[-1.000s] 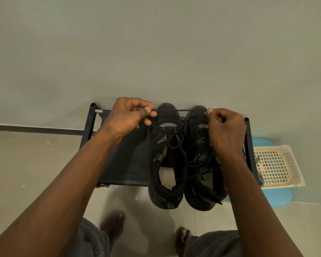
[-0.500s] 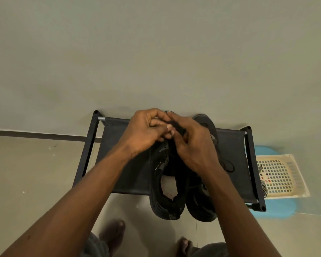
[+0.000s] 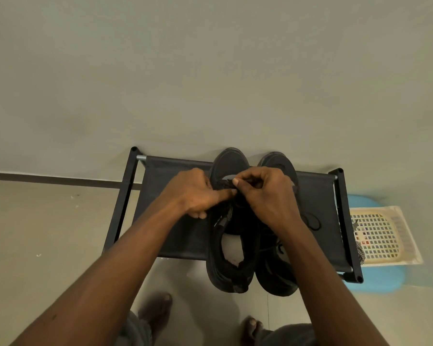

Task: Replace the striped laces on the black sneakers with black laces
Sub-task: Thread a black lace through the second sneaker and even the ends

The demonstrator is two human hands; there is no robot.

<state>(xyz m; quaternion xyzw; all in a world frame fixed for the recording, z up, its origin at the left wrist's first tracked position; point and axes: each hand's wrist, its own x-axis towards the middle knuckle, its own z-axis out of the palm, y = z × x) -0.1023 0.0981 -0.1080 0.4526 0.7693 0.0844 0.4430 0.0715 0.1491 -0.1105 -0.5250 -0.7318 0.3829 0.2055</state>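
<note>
left hand (image 3: 198,193) + right hand (image 3: 268,196) both pinching black lace (image 3: 225,184) over forefoot of left sneaker (image 3: 231,248) | right sneaker (image 3: 276,275) touching beside it, both on shoe rack (image 3: 175,236) | striped lace (image 3: 360,252) at rack's right end, by basket (image 3: 395,236)

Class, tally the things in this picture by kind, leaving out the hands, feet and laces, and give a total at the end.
Black sneakers: 2
Black rack: 1
Cream basket: 1
Blue item under the basket: 1
Total: 5
</note>
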